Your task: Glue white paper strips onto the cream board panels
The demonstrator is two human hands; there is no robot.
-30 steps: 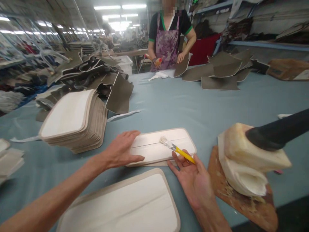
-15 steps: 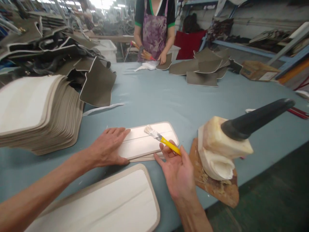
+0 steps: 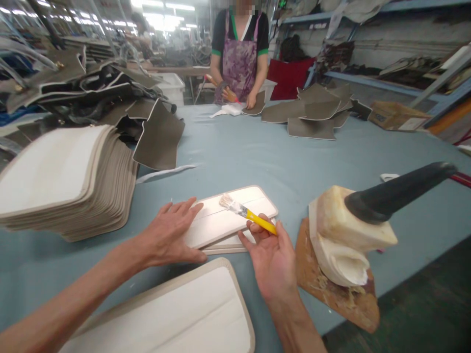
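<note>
My left hand lies with its fingers spread on the left end of a small white panel with rounded corners. Beneath this panel, other panels stick out at an angle near its front edge. My right hand holds a brush by its yellow handle, palm up, beside the panel's right end. White paste coats the bristles, which are over the panel. A larger white panel with a beige border lies nearest to me.
A stack of panels stands at the left, with dark pieces behind it. At the right, a whitish container with a black handle sits on a brown board. Across the table stands a person.
The view has shifted, so most things appear slightly lower and farther right. The top small panel is now turned more against those beneath, showing more of them.
</note>
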